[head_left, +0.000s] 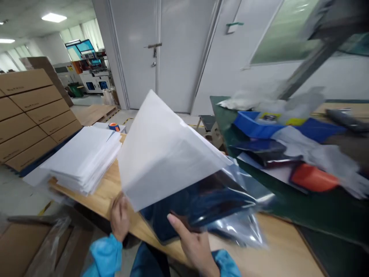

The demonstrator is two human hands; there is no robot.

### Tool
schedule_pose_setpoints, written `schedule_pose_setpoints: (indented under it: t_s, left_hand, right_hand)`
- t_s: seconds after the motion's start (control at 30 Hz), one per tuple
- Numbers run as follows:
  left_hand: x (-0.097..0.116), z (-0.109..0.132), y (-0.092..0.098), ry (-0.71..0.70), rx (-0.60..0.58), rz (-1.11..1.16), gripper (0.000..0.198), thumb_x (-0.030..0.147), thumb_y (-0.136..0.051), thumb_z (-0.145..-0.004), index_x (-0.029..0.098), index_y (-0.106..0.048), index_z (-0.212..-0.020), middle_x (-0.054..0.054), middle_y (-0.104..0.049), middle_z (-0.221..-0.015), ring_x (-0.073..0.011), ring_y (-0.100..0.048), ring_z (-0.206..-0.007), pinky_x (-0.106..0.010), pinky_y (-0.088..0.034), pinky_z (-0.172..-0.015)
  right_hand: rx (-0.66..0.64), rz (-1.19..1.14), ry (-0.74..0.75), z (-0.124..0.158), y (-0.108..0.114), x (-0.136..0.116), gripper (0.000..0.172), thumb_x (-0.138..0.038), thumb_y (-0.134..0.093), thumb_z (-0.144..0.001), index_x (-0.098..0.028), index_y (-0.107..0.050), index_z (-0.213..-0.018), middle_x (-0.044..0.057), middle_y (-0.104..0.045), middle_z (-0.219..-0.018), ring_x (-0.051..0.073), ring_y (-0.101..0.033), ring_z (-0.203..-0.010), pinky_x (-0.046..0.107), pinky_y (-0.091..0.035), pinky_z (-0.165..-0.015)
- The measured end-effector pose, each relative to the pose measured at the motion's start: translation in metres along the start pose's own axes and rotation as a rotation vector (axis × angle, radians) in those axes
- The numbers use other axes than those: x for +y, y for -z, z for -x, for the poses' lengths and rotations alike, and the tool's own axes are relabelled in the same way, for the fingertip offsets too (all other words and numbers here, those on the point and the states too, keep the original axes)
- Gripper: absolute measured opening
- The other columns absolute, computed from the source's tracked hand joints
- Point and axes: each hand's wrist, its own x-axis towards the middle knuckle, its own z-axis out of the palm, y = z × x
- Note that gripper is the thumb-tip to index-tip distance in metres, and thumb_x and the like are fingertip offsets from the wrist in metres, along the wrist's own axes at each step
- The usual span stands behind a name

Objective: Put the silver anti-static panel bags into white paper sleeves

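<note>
A large white sheet of paper stands tilted in front of me, partly covering a dark, glossy flat panel. Loose clear plastic film sticks out past the panel's right end. My right hand grips the panel's near edge, its thumb on top and its other fingers hidden underneath. At the paper's lower left corner, my left hand is closed on the sheet's edge; its fingertips are blurred. A thick stack of white paper lies to the left on the wooden table.
On the right, a green bench bears a blue bin, white gloves and a red-orange item. Cartons are piled at left. An open box sits low left. A tape roll lies beyond the stack.
</note>
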Motion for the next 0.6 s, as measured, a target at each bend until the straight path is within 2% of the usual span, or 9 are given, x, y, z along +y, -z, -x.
schedule_pose_setpoints:
  t_s: [0.1,0.13,0.2,0.27,0.33,0.43,0.53,0.6]
  left_hand:
    - [0.02,0.027,0.011,0.245,-0.201,0.733,0.061,0.068,-0.041,-0.081,0.018,-0.071,-0.095,-0.014,-0.071,-0.105,-0.0314,-0.062,-0.107,-0.05,-0.046,-0.095]
    - [0.027,0.036,0.015,0.323,-0.262,0.889,0.058,0.069,-0.047,-0.078,0.018,-0.071,-0.092,-0.012,-0.073,-0.098,-0.0294,-0.066,-0.098,-0.047,-0.051,-0.088]
    - [0.04,0.053,0.021,0.407,-0.316,1.041,0.042,0.058,-0.067,-0.07,0.019,-0.071,-0.085,-0.007,-0.074,-0.086,-0.0236,-0.069,-0.083,-0.038,-0.056,-0.077]
    - [0.05,0.065,0.027,0.388,-0.316,1.058,0.029,0.04,-0.08,-0.061,0.018,-0.07,-0.078,-0.004,-0.074,-0.08,-0.0185,-0.068,-0.073,-0.03,-0.056,-0.07]
    - [0.057,0.076,0.031,0.338,-0.359,1.007,0.028,0.033,-0.084,-0.058,0.016,-0.069,-0.075,-0.004,-0.073,-0.075,-0.0164,-0.067,-0.067,-0.028,-0.055,-0.065]
    - [0.061,0.095,0.033,0.313,-0.407,0.911,0.031,0.032,-0.085,-0.056,0.013,-0.068,-0.073,-0.003,-0.071,-0.066,-0.0137,-0.064,-0.059,-0.025,-0.052,-0.057]
    - [0.054,0.109,0.03,0.318,-0.493,0.796,0.036,0.035,-0.086,-0.053,0.011,-0.064,-0.069,-0.004,-0.068,-0.06,-0.0118,-0.06,-0.052,-0.022,-0.049,-0.051]
    - [0.047,0.106,0.028,0.294,-0.523,0.707,0.042,0.038,-0.085,-0.054,0.01,-0.064,-0.078,-0.007,-0.07,-0.069,-0.0142,-0.063,-0.059,-0.025,-0.051,-0.056]
  right_hand:
    - [-0.022,-0.129,-0.061,0.025,0.008,-0.011,0.039,-0.036,-0.083,-0.058,-0.018,-0.074,-0.091,0.008,-0.075,-0.086,0.027,-0.069,-0.086,0.043,-0.056,-0.082]
    - [-0.018,-0.184,-0.073,0.034,0.009,-0.014,0.043,-0.037,-0.083,-0.057,-0.018,-0.073,-0.094,0.008,-0.075,-0.088,0.027,-0.069,-0.086,0.043,-0.056,-0.081]
    - [0.017,-0.276,-0.082,0.053,0.011,-0.018,0.051,-0.035,-0.084,-0.055,-0.019,-0.071,-0.101,0.007,-0.074,-0.09,0.027,-0.07,-0.085,0.043,-0.057,-0.081]
    - [0.057,-0.326,-0.081,0.07,0.013,-0.019,0.058,-0.034,-0.084,-0.053,-0.019,-0.069,-0.108,0.007,-0.074,-0.093,0.026,-0.07,-0.084,0.042,-0.057,-0.08]
    - [0.085,-0.352,-0.081,0.084,0.015,-0.019,0.061,-0.034,-0.083,-0.054,-0.019,-0.067,-0.111,0.007,-0.074,-0.094,0.026,-0.07,-0.084,0.043,-0.057,-0.08]
    - [0.148,-0.384,-0.052,0.096,0.018,-0.018,0.06,-0.035,-0.081,-0.057,-0.018,-0.066,-0.113,0.007,-0.073,-0.098,0.026,-0.069,-0.088,0.043,-0.056,-0.084]
    - [0.193,-0.365,0.019,0.097,0.016,-0.013,0.056,-0.037,-0.079,-0.06,-0.018,-0.066,-0.111,0.008,-0.073,-0.101,0.027,-0.069,-0.092,0.044,-0.055,-0.085]
    - [0.2,-0.276,0.091,0.091,0.012,-0.009,0.052,-0.037,-0.079,-0.061,-0.017,-0.068,-0.107,0.009,-0.073,-0.098,0.027,-0.068,-0.093,0.045,-0.055,-0.086]
